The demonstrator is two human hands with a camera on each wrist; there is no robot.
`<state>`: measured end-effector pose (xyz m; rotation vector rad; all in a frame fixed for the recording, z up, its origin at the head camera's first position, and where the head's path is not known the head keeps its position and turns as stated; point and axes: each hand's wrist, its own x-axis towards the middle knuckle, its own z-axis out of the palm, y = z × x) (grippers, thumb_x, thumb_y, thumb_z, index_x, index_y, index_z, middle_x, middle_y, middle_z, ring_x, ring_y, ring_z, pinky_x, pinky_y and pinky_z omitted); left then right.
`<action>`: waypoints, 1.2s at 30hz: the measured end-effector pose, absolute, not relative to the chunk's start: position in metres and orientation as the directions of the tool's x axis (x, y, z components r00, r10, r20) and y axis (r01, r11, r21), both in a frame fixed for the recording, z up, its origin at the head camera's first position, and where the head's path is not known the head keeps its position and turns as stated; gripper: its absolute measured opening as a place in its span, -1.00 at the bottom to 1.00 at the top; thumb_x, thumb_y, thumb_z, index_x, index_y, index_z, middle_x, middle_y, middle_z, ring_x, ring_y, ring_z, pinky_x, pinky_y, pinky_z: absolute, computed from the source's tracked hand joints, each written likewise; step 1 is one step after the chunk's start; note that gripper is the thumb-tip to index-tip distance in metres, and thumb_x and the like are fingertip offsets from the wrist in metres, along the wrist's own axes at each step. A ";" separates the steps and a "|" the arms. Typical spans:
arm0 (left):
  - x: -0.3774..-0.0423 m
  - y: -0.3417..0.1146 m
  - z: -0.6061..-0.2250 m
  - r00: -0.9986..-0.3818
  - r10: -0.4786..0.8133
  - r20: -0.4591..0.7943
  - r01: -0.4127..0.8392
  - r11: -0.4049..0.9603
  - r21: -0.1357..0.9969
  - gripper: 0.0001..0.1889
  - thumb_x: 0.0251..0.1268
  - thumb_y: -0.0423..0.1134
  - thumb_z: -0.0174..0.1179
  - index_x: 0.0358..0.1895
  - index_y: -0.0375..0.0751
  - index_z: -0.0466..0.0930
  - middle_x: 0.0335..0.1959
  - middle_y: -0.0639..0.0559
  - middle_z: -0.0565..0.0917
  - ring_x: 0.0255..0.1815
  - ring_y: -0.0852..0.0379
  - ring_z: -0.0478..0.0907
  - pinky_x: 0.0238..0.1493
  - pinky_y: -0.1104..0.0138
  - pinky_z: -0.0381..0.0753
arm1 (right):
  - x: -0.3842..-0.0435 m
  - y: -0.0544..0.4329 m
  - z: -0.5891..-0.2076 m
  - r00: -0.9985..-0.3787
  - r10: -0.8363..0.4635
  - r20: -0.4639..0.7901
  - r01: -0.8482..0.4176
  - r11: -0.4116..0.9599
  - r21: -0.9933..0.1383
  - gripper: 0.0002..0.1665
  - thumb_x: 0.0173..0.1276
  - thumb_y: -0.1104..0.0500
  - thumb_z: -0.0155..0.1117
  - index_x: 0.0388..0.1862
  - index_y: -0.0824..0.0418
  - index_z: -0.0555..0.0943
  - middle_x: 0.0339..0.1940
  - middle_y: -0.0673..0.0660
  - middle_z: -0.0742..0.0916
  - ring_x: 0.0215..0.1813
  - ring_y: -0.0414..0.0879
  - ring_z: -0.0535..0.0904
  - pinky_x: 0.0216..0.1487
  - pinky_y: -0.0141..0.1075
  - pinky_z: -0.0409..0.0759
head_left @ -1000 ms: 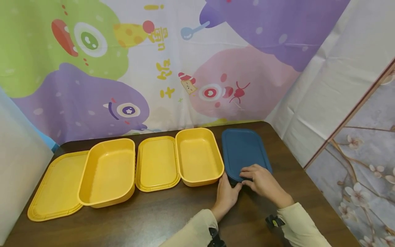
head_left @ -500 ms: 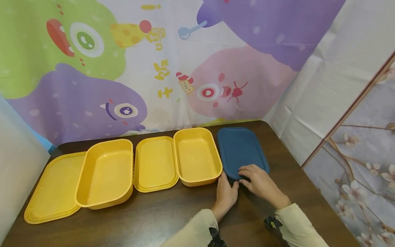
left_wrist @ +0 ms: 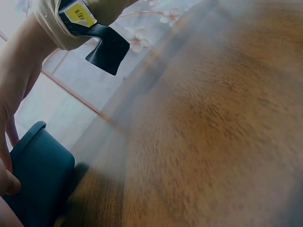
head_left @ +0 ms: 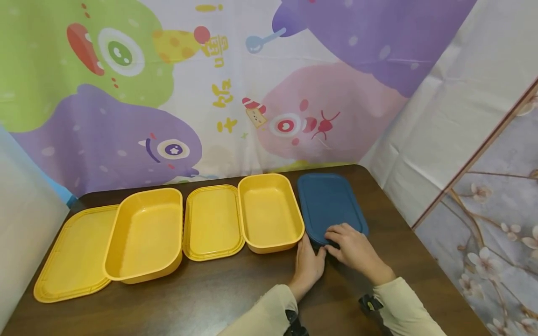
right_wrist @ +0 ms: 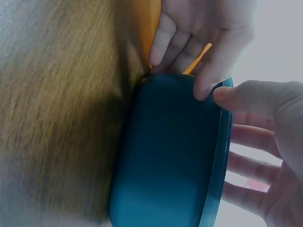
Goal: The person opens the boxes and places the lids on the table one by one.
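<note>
A blue rectangular food container (right_wrist: 165,151) stands at the right end of the table, its blue lid (head_left: 329,203) lying on top. My left hand (head_left: 308,268) holds the container's near left corner, thumb on the front wall and fingers along the side. At that same corner my right hand (head_left: 355,247) grips the lid's rim, thumb tip under the edge and fingers over the top. Both thumbs are close together in the right wrist view. The left wrist view catches only part of the container (left_wrist: 40,175) and hand. Any gap under the lid is too small to tell.
Left of the blue container stands a small yellow container (head_left: 271,212), open-topped. Beside it lie a yellow lid (head_left: 214,221), a larger yellow container (head_left: 147,238) and a larger yellow lid (head_left: 80,252). A cartoon-printed cloth (head_left: 235,93) hangs behind the dark wooden table (head_left: 201,298).
The view sways slightly left and then back. Both hands stay at the same corner of the blue container, with the right thumb and fingers shifting only a little at the lid's rim.
</note>
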<state>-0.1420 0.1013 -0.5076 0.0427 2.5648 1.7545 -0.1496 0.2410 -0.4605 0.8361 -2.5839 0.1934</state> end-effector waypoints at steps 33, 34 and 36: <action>-0.139 0.104 -0.509 -1.000 0.007 0.001 0.004 0.376 0.927 -0.23 0.35 -0.21 0.15 0.53 -0.32 0.00 0.47 -0.32 0.24 0.42 -0.26 0.29 0.37 -0.06 0.34 | -0.154 0.245 -0.457 -0.682 -0.573 0.455 -0.635 0.772 0.021 -0.68 -0.07 0.13 0.60 -0.30 0.21 0.77 -0.22 0.05 0.78 -0.19 -0.05 0.64 -0.23 -0.22 0.67; -0.139 0.104 -0.509 -1.000 0.008 -0.001 0.002 0.374 0.928 -0.24 0.35 -0.20 0.15 0.53 -0.32 0.00 0.47 -0.32 0.23 0.43 -0.26 0.29 0.37 -0.06 0.33 | -0.154 0.245 -0.457 -0.683 -0.572 0.453 -0.634 0.773 0.019 -0.68 -0.07 0.13 0.60 -0.30 0.21 0.77 -0.22 0.05 0.78 -0.19 -0.05 0.64 -0.22 -0.21 0.67; -0.139 0.103 -0.509 -1.000 0.009 0.000 0.003 0.375 0.927 -0.24 0.35 -0.20 0.15 0.52 -0.32 0.01 0.47 -0.33 0.24 0.42 -0.26 0.29 0.36 -0.06 0.34 | -0.155 0.245 -0.456 -0.685 -0.570 0.453 -0.633 0.774 0.015 -0.68 -0.06 0.13 0.59 -0.30 0.22 0.76 -0.22 0.05 0.78 -0.19 -0.05 0.64 -0.23 -0.22 0.67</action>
